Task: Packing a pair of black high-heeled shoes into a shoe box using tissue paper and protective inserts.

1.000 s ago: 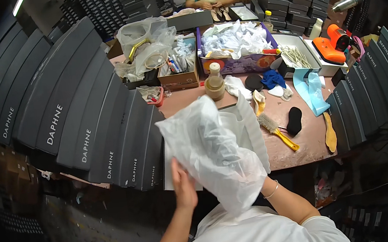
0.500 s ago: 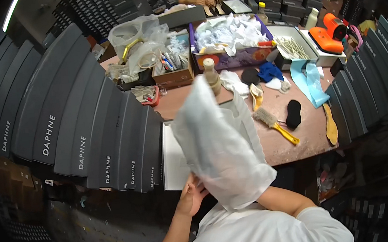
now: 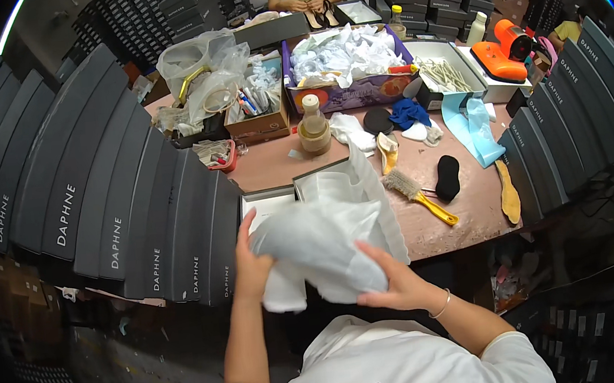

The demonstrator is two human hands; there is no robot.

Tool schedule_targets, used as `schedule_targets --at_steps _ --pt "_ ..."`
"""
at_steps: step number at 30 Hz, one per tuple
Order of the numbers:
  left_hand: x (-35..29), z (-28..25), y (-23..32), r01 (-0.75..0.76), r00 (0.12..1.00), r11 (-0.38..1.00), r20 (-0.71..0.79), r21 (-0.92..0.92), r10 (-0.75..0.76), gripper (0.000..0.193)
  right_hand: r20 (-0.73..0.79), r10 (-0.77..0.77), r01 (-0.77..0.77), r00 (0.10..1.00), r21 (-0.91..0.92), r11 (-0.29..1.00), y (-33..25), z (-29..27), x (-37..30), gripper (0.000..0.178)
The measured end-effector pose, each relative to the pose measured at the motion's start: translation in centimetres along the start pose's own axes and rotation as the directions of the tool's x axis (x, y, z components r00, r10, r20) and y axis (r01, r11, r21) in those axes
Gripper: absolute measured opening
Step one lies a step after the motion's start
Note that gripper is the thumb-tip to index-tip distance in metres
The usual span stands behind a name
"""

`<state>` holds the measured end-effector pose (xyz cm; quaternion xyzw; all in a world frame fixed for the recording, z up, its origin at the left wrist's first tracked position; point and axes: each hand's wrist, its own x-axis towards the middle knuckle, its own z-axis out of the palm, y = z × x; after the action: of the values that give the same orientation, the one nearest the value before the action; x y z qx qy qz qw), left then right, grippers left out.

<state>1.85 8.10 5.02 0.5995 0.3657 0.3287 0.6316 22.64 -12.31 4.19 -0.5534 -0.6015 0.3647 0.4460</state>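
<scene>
A bundle in thin white wrapping (image 3: 320, 246), greyish where something inside shows through, is held over the near table edge. My left hand (image 3: 252, 263) grips its left end, with some fingers hidden behind it. At the right end, my right hand (image 3: 399, 280) clasps it between thumb and fingers. What the wrapping covers cannot be made out. Just beyond the bundle lies an open box with a white inside (image 3: 269, 201), partly hidden by it. A loose white sheet (image 3: 347, 183) stands up from the box and drapes toward the right.
Dark shoe boxes (image 3: 103, 205) line the left; more boxes (image 3: 565, 119) stand right. A brush (image 3: 420, 196), a black pad (image 3: 448, 178) and a bottle (image 3: 313, 127) rest on the table. Behind are a purple carton of crumpled paper (image 3: 357, 95) and an orange device (image 3: 501, 59). Someone sits opposite.
The bundle has come down from an upright position and now lies tilted between both hands. My right hand, hidden behind it before, now shows at its right end. The view has shifted slightly.
</scene>
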Motion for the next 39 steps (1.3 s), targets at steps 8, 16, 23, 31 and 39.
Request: schedule_targets --at_steps 8,16,23,31,39 --pt "7.1 11.8 -12.5 0.232 0.973 0.839 0.132 -0.493 -0.192 0.067 -0.295 0.183 -0.264 0.938 -0.263 0.928 8.5 3.1 4.5 0.094" --pt "6.1 14.0 -15.6 0.267 0.957 0.964 0.113 0.012 -0.267 0.065 -0.315 0.416 -0.336 0.853 0.278 0.9 11.6 4.2 4.4 0.082" --pt "6.1 13.5 -16.9 0.097 0.99 0.93 0.066 0.356 -0.128 0.045 -0.03 0.373 -0.349 0.927 0.293 0.89 4.2 1.5 -0.8 0.066" --pt "4.6 7.3 -6.4 -0.612 0.726 0.31 0.672 0.728 -0.147 0.029 -0.191 -0.11 0.006 0.975 -0.477 0.879 3.3 -1.1 10.8 0.055" --pt "1.3 7.8 -10.1 -0.607 0.791 0.199 0.609 0.769 0.057 0.032 -0.098 0.018 -0.099 0.995 -0.976 0.193 14.8 3.5 16.2 0.056"
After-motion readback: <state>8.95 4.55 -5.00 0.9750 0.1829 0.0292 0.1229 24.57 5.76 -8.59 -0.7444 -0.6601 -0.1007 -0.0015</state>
